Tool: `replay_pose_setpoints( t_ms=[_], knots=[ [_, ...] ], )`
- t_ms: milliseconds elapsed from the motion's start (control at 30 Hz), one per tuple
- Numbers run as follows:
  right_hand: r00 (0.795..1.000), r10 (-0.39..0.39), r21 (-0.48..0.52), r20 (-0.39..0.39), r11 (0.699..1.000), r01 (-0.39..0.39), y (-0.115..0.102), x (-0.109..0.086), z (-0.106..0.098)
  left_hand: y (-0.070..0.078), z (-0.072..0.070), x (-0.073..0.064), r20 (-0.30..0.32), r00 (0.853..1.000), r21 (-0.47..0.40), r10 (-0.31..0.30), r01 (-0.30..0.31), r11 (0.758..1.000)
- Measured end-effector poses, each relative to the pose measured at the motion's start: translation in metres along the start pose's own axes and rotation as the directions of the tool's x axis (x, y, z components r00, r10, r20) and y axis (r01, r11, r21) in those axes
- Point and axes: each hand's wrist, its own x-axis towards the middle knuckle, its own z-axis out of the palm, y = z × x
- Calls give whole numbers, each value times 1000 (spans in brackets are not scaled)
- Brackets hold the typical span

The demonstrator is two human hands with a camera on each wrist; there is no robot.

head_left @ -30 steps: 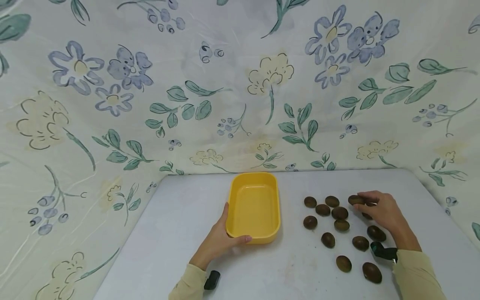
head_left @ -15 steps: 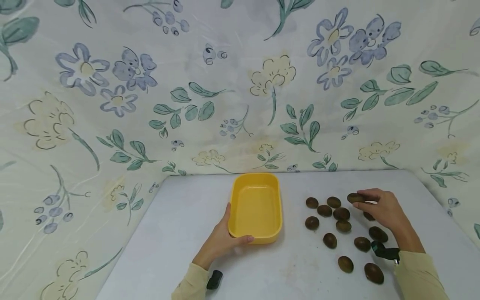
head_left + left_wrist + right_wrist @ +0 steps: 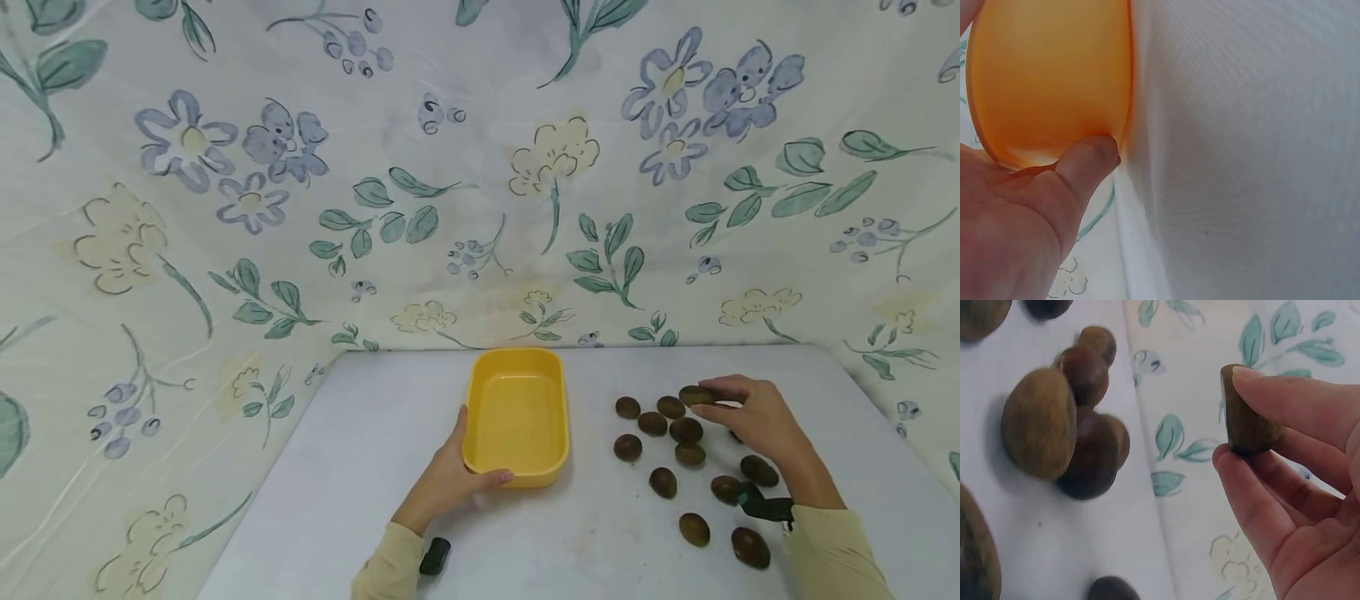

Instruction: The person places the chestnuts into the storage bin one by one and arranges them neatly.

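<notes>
A yellow rectangular tray with rounded corners sits near the table's far edge, nothing inside it. My left hand grips its near left corner, thumb along the front wall and fingers at the left side; the left wrist view shows the thumb against the orange-looking wall. On the right, my right hand pinches a brown-green oval fruit between thumb and fingertips. In the right wrist view that held fruit appears raised off the table. Its exact kind is unclear.
Several similar brown oval fruits lie loose on the white table, among them one fruit in a close cluster and another fruit near the front. A floral-patterned sheet hangs behind the table. Each wrist carries a dark device.
My right hand has moved a little left and up with the pinched fruit, coming over the back of the cluster. The left hand keeps its grip on the tray. The head view has shifted slightly.
</notes>
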Motion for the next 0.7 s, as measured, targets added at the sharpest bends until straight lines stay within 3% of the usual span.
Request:
replay_pose_setpoints(
  t_ms=[700],
  knots=[
    [994,-98,69,57,993,94,-63,16,16,1,-2,0,26,999,-38,22,-21,999]
  ],
)
